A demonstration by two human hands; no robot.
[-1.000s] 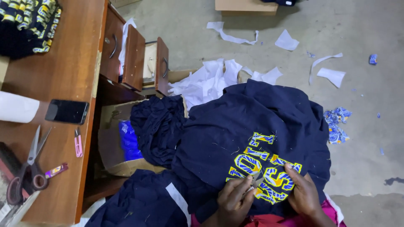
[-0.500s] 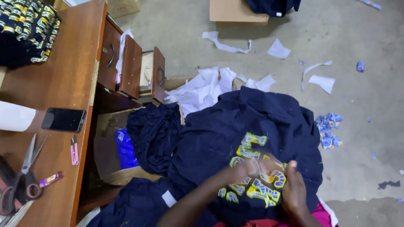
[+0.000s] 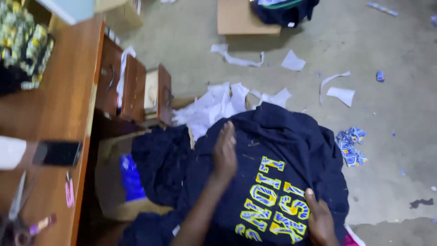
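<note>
My left hand (image 3: 225, 152) lies flat on the one navy garment (image 3: 277, 168) spread over my lap, fingers straight and together, its grip spread and holding nothing, set just above the block of yellow and blue lettering (image 3: 272, 200). My right hand (image 3: 320, 221) rests at the lower right edge of that lettering, thumb up on the cloth; I cannot tell whether its fingers pinch the fabric or only press it. A second dark garment (image 3: 160, 161) is heaped just to the left of the first, touching it, and beside it stands one open cardboard box (image 3: 109, 182) with a blue bag (image 3: 131, 178) inside. On the wooden worktop (image 3: 59, 105) at my left I count one black phone (image 3: 57, 153), one pair of scissors (image 3: 16, 207), one small pink tool (image 3: 69, 191) and one stack of patterned yellow and dark cloth (image 3: 25, 50). Two drawers (image 3: 134, 89) stand pulled out of the worktop's side. On the concrete floor (image 3: 387, 136) there is one pile of white paper scraps (image 3: 214, 107) just beyond the garment, about four loose white pieces farther off, and one crumpled scrap of blue patterned cloth (image 3: 350, 146) to the right. One flat cardboard sheet (image 3: 243, 18) lies at the far edge.
</note>
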